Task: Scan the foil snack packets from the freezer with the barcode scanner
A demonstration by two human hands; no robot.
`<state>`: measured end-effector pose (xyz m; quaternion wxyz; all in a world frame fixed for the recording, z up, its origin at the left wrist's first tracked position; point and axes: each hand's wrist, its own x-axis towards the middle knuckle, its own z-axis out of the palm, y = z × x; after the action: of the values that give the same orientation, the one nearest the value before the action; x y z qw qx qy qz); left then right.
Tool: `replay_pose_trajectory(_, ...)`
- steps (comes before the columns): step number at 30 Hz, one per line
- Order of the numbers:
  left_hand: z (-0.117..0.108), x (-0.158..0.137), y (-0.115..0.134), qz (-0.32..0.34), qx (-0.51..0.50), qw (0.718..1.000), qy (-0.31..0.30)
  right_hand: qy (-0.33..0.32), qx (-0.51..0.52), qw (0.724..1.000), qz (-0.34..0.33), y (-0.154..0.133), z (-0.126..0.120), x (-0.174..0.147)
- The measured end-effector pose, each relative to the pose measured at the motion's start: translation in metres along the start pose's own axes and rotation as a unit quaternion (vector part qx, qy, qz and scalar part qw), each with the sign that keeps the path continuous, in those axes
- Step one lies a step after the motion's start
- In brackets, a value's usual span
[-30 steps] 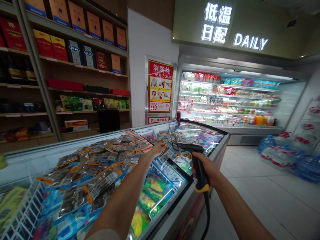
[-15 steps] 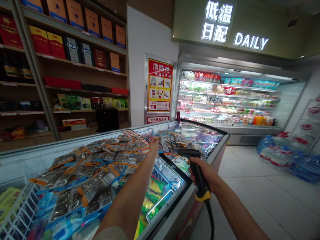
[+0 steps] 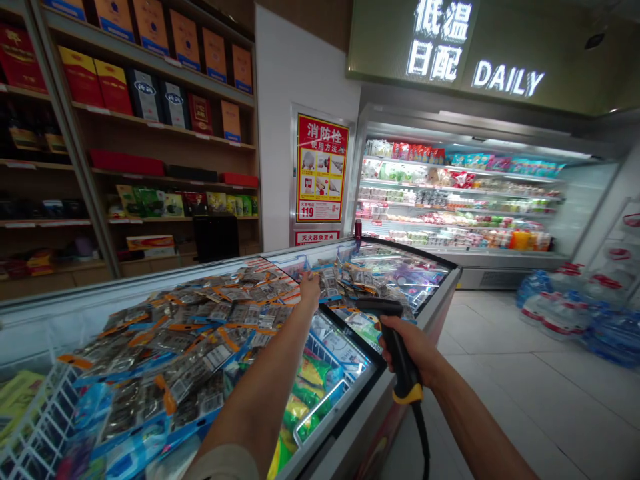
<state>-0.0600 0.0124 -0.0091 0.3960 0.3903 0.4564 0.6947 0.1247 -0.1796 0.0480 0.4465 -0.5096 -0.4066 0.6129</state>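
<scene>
My right hand (image 3: 411, 341) grips a black and yellow barcode scanner (image 3: 399, 357), its cord hanging down and its head pointing left over the freezer's edge. My left arm stretches over the chest freezer (image 3: 345, 400). At its end my left hand (image 3: 310, 288) is closed, fingers curled, near the dark edge of the glass lid (image 3: 345, 331); whatever it may hold is hidden. Around it lie many small grey-brown food packets with orange and blue edges (image 3: 220, 313), with more packets (image 3: 357, 277) just right of the hand.
Green and yellow bags (image 3: 307, 393) lie inside the freezer beside a white wire basket (image 3: 43, 413). A red can (image 3: 358, 230) stands on the freezer's far rim. Shelves of boxes (image 3: 175, 107) rise at left, a lit display fridge (image 3: 460, 193) behind, and water bottles (image 3: 560, 303) on the floor at right.
The view has shifted slightly, and my left hand appears a touch further right. My right hand keeps the scanner in nearly the same spot.
</scene>
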Motion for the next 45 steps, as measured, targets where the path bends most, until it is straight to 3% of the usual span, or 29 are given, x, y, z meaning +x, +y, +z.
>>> replay_pose_trajectory(3,0.004,-0.006,0.006,0.000,0.028,0.999,0.031,-0.001,-0.006,1.000,-0.004,0.000,0.001,0.000)
replay_pose_trajectory(10,0.001,-0.011,0.008,0.069,0.039,0.990,-0.116,0.004,0.020,1.000,-0.007,-0.004,-0.005,0.001)
replay_pose_trajectory(13,-0.005,-0.010,0.001,0.105,0.075,0.981,-0.142,0.002,0.034,0.999,-0.011,-0.007,-0.007,0.001)
replay_pose_trajectory(24,-0.014,-0.011,-0.003,0.122,0.164,0.963,-0.176,-0.031,0.073,0.996,0.029,-0.014,-0.010,-0.001)
replay_pose_trajectory(32,-0.016,-0.011,0.005,0.105,0.146,0.967,-0.182,-0.023,0.066,0.997,0.028,-0.015,-0.011,0.004)
replay_pose_trajectory(45,-0.011,-0.012,0.002,0.112,0.214,0.940,-0.240,-0.048,0.045,0.997,0.032,-0.030,-0.005,0.010)
